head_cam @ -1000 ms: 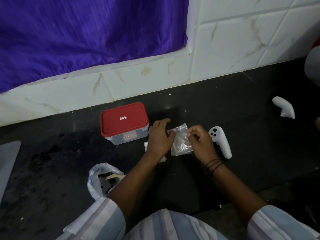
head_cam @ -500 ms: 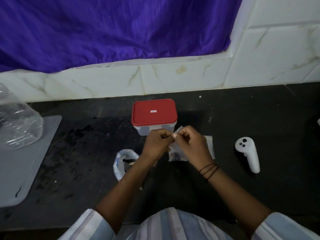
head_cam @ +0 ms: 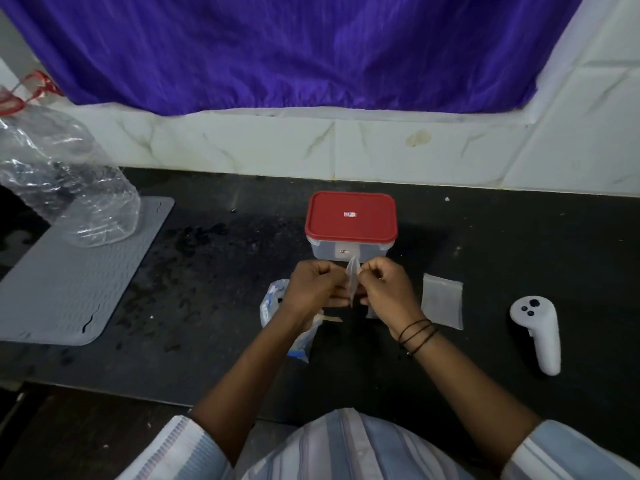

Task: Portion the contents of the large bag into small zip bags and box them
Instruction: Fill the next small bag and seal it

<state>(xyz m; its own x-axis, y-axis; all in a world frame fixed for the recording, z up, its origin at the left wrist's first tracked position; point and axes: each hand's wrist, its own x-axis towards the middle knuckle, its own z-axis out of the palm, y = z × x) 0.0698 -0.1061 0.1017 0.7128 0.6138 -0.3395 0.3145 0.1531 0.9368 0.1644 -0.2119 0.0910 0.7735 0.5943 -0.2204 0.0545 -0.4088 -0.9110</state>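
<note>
The small zip bag (head_cam: 352,279) is thin clear plastic, as is the crinkled, glossy big bottle (head_cam: 65,178) standing on a matt grey ribbed mat (head_cam: 72,275). The box (head_cam: 349,251) has a smooth red plastic lid (head_cam: 350,216) over translucent walls. The counter (head_cam: 214,271) is dark, speckled stone below glossy marbled tiles (head_cam: 415,150) and purple crinkled cloth (head_cam: 277,46).

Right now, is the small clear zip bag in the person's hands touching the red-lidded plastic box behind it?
Cannot tell. In the head view the small clear zip bag, pinched by both hands, overlaps the red-lidded plastic box's front wall, but one view cannot show depth.
</note>
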